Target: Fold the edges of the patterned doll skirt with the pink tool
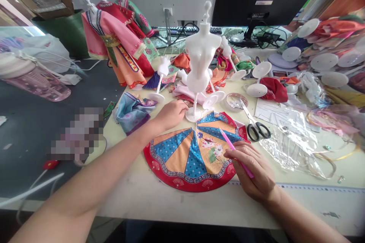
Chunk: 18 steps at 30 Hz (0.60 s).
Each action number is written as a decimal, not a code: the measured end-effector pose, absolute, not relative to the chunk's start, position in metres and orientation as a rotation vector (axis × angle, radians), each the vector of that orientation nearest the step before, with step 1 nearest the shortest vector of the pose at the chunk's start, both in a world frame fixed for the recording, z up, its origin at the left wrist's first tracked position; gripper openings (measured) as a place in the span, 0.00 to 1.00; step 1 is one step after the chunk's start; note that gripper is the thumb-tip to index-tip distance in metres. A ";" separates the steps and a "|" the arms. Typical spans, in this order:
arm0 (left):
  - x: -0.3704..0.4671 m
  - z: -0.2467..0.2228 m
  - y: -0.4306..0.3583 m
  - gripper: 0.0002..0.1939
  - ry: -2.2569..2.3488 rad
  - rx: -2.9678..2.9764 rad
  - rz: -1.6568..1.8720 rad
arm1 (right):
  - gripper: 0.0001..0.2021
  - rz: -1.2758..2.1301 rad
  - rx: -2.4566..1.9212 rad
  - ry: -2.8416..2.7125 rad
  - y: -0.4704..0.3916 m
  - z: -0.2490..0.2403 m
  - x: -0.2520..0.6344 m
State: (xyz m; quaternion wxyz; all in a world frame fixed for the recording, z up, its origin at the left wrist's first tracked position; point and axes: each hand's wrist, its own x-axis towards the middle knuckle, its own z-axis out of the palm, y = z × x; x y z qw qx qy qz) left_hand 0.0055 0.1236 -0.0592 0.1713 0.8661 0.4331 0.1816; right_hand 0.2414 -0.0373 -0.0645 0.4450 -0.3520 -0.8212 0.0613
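Slanting over the right part of a panelled doll skirt (174,152), a pink pen-shaped tool (227,140) points its thin tip away from the table's front edge and to the left, its long axis diagonal and its blunt end toward the person. The right hand (253,171) grips it, fingers closed around the handle much as around a pencil; I cannot tell whether the tip meets the cloth.

The skirt lies spread on the table (129,203), near the middle of the front edge. Its narrow top points toward the back, and its curved red hem (printed with pale fans) bows toward the front edge, wide from left to right.

Just behind that top stands a white dress-form mannequin (202,53), long axis upright, on a round base (194,117). The left hand (171,115) is bent, fingers right by the base's left side; whether it grips anything, I cannot tell.

Toward the right edge, black-handled scissors (253,122) lie with their blades pointing back and left, to a tape roll (227,104). Left of the skirt, a blue fabric bundle (127,112) sits crumpled.
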 end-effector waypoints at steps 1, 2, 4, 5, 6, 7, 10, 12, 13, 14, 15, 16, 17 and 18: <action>0.010 -0.061 0.130 0.13 1.210 2.483 0.513 | 0.23 0.158 -0.872 -2.035 -0.037 -0.064 0.241; 0.013 -0.063 0.134 0.14 1.193 2.504 0.509 | 0.23 0.162 -0.868 -2.034 -0.037 -0.063 0.241; 0.020 -0.063 0.142 0.15 1.171 2.533 0.488 | 0.22 0.161 -0.860 -2.030 -0.037 -0.062 0.241; 0.022 -0.063 0.145 0.15 1.170 2.538 0.480 | 0.22 0.157 -0.857 -2.029 -0.037 -0.061 0.240; 0.024 -0.062 0.147 0.14 1.175 2.536 0.476 | 0.22 0.152 -0.855 -2.029 -0.037 -0.061 0.240; 0.025 -0.061 0.150 0.14 1.176 2.530 0.473 | 0.22 0.149 -0.858 -2.031 -0.037 -0.061 0.240; 0.027 -0.059 0.156 0.11 1.166 2.501 0.470 | 0.21 0.142 -0.875 -2.044 -0.037 -0.061 0.240; 0.028 -0.059 0.157 0.09 1.156 2.470 0.469 | 0.21 0.130 -0.880 -2.048 -0.037 -0.060 0.240; 0.029 -0.059 0.157 0.09 1.147 2.454 0.467 | 0.21 0.124 -0.880 -2.049 -0.037 -0.060 0.240; 0.029 -0.060 0.156 0.10 1.135 2.438 0.465 | 0.21 0.120 -0.881 -2.049 -0.038 -0.060 0.240; 0.030 -0.061 0.156 0.10 1.119 2.422 0.462 | 0.20 0.117 -0.882 -2.050 -0.038 -0.059 0.240; 0.031 -0.061 0.157 0.11 1.098 2.407 0.459 | 0.20 0.117 -0.885 -2.053 -0.038 -0.059 0.240; 0.032 -0.062 0.157 0.12 1.073 2.391 0.455 | 0.20 0.117 -0.888 -2.057 -0.038 -0.059 0.240; 0.033 -0.062 0.159 0.13 1.043 2.374 0.452 | 0.20 0.118 -0.890 -2.061 -0.038 -0.059 0.240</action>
